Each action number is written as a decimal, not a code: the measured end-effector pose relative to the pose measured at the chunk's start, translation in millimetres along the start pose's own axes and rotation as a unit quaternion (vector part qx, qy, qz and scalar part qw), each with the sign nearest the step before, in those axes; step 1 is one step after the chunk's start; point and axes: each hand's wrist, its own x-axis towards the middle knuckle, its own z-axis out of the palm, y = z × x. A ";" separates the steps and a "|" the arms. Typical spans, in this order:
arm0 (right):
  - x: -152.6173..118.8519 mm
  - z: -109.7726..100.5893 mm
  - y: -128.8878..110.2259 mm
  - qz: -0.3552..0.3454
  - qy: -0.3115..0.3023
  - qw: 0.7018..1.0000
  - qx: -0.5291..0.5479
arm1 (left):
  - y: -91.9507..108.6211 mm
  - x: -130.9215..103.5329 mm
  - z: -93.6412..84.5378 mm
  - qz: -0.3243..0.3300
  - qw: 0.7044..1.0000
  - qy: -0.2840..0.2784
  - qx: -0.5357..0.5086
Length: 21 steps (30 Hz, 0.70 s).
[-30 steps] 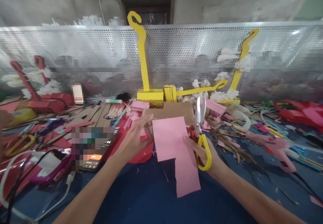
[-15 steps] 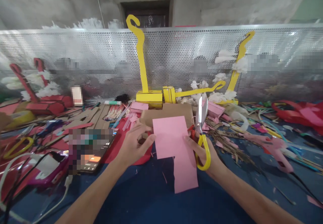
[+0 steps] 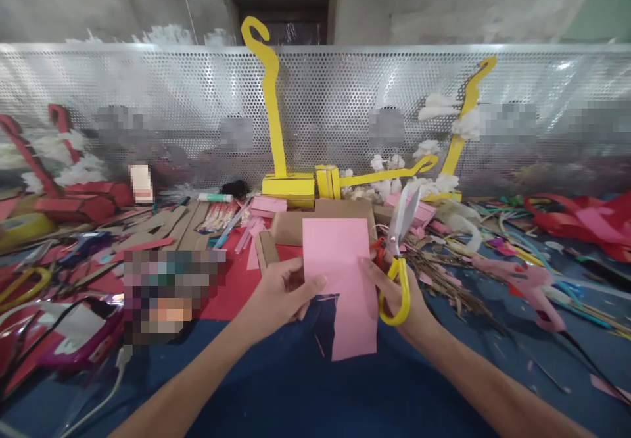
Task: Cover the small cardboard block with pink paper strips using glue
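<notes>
An L-shaped piece of pink paper (image 3: 340, 247) is held up in front of me over the blue table. My left hand (image 3: 290, 287) pinches its lower left edge, thumb on the front face and fingers behind. At the paper's right edge, the thumb of my right hand (image 3: 399, 290) presses against it. That same hand also carries scissors (image 3: 403, 221) with a yellow handle loop and an orange-red one, their blades pointing up and slightly parted. Behind the paper lies a brown cardboard piece (image 3: 290, 227), partly covered by it.
Yellow hooked paper shapes (image 3: 272, 109) stand against a perforated metal panel (image 3: 335, 102). A pink glue gun (image 3: 527, 287) lies at right, near cardboard scraps. A blurred-out phone-like object (image 3: 167, 293), cables, a tape roll (image 3: 24, 231) and red shapes (image 3: 73, 208) crowd the left.
My left hand has shifted right and closed on the paper's lower left edge. The paper has risen a little and turned more upright. The camera view has moved slightly.
</notes>
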 end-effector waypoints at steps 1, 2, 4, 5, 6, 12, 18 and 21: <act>0.0 0.1 0.3 0.001 -0.001 1.000 -0.005 | -3.0 0.5 1.7 -0.016 1.000 -0.005 -0.004; 0.0 0.4 0.2 0.002 -0.001 1.000 -0.013 | -5.9 1.1 2.8 -0.026 1.000 -0.006 -0.005; 0.1 1.4 -0.8 0.000 0.001 0.999 -0.033 | -10.4 2.8 3.4 -0.029 1.000 -0.001 0.003; 0.2 2.0 -1.4 -0.002 0.003 0.999 -0.041 | -11.4 3.6 2.9 -0.025 1.000 0.003 0.006; 0.5 2.7 -2.0 -0.002 0.006 0.999 -0.043 | -11.6 4.3 2.1 -0.020 1.000 0.008 0.006; 1.8 5.0 -2.0 0.035 -0.055 0.997 0.030 | 0.3 7.9 -8.5 0.014 0.991 0.127 -0.043; -5.6 -4.2 -9.9 0.090 -0.160 0.983 -0.028 | 13.2 13.3 -38.8 0.064 0.918 0.237 -0.311; -9.9 -10.1 -22.9 0.096 -0.225 0.968 -0.058 | 19.8 14.8 -54.1 0.061 0.834 0.238 -0.493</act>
